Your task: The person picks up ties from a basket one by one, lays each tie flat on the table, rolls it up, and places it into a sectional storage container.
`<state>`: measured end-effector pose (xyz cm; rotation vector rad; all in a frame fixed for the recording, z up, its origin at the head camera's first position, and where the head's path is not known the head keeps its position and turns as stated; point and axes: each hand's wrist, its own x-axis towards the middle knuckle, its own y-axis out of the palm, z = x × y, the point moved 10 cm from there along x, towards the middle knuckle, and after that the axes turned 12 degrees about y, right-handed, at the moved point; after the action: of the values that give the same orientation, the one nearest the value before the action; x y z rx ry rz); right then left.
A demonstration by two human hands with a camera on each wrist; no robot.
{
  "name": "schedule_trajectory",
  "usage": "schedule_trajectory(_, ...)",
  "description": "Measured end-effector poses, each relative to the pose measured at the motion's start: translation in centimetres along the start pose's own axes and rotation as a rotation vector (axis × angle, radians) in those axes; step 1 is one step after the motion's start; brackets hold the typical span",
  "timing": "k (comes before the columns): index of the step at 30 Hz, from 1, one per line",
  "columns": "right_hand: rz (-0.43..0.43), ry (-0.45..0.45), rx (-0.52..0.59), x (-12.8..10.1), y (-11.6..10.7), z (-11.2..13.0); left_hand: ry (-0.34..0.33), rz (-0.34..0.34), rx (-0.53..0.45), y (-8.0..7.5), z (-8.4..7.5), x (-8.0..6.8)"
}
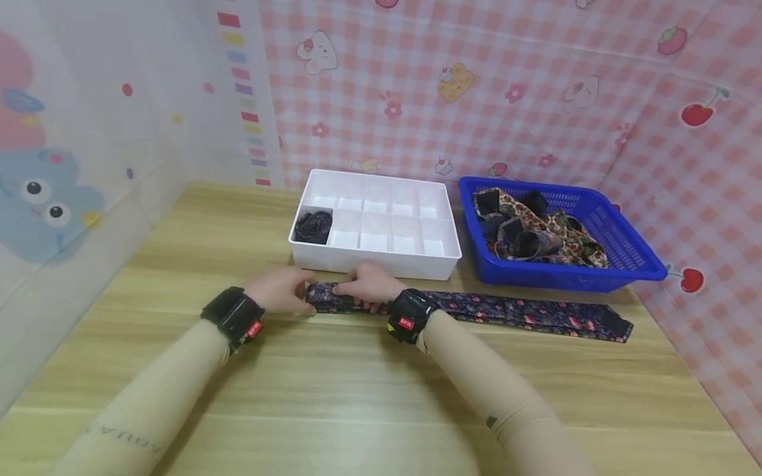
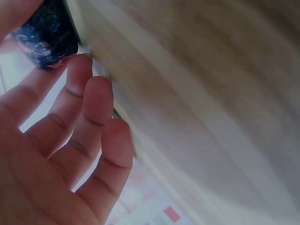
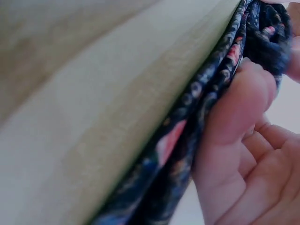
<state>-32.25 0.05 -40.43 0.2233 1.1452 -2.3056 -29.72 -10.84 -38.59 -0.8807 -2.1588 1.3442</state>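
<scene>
head view: both hands, left hand [image 1: 280, 291] and right hand [image 1: 370, 285], pinch the rolled end of the long dark floral fabric strip [image 1: 524, 313]; most lies unrolled toward 3 o'clock, one roll already in the white divided plastic organizer tray [image 1: 443, 218].

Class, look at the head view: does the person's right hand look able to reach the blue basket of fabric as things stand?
Probably yes. The right hand now pinches the dark floral tie, but the blue basket sits open-topped to its right with only bare table between.
</scene>
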Motion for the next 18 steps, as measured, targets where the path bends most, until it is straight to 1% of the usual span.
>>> schedule_trajectory(2,0.004,-0.008,-0.013,0.1,0.3,0.1,-0.012,0.002,0.005,0.0,0.2,-0.2)
schedule_trajectory(4,-0.022,-0.042,-0.056,0.2,0.4,0.5,-0.016,-0.004,0.009,-0.2,0.3,-0.5)
schedule_trajectory(5,-0.047,-0.067,-0.094,0.2,0.5,0.9,-0.019,-0.008,0.011,-0.3,0.4,-0.6)
schedule_trajectory(7,-0.114,-0.131,-0.212,-0.1,0.5,1.9,-0.028,-0.013,0.009,-0.5,0.4,-0.8)
schedule_trajectory(10,-0.22,-0.273,-0.419,-1.0,0.9,3.9,-0.035,-0.016,0.0,-0.7,0.2,-1.1)
schedule_trajectory(12,-0.268,-0.355,-0.533,-1.5,1.4,4.9,-0.042,-0.013,-0.002,-0.9,0.1,-1.2)
schedule_trajectory(13,-0.279,-0.388,-0.566,-1.8,1.6,5.3,-0.045,-0.008,-0.006,-0.9,0.1,-1.2)
schedule_trajectory(15,-0.276,-0.43,-0.59,-2.0,2.0,5.7,-0.055,0.002,-0.009,-0.9,0.1,-1.3)
schedule_trajectory(16,-0.263,-0.437,-0.575,-2.0,2.1,5.7,-0.065,0.007,-0.01,-1.0,0.2,-1.4)
schedule_trajectory(18,-0.228,-0.416,-0.507,-1.7,2.1,5.5,-0.077,0.007,-0.013,-1.1,0.3,-1.3)
